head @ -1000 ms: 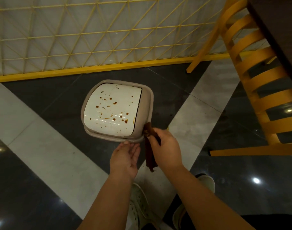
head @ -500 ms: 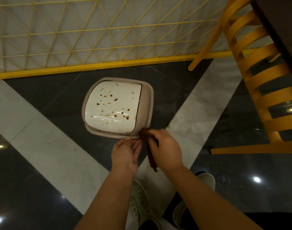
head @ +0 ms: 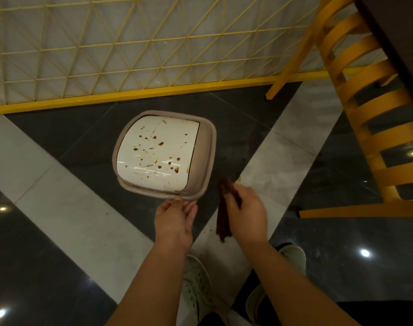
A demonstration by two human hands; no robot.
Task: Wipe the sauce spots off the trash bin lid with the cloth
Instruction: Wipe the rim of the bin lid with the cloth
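The trash bin stands on the floor in the middle of the view, its white lid [head: 163, 135] framed by a beige rim [head: 204, 147]. Several brown sauce spots [head: 161, 144] dot the lid. My left hand [head: 175, 220] rests with its fingertips on the rim's near edge, fingers together. To the right of the bin, my right hand [head: 246, 214] grips a dark brown cloth [head: 223, 222] that hangs down, a short way clear of the rim's near right corner.
A yellow slatted chair [head: 374, 109] stands at the right beside a dark table [head: 403, 36]. A yellow lattice partition [head: 130, 48] runs behind the bin. My shoes [head: 198, 285] are below, on the dark and light tiled floor.
My right hand with the cloth has drawn away from the bin's near right corner, to the right. The left hand stays at the rim's near edge.
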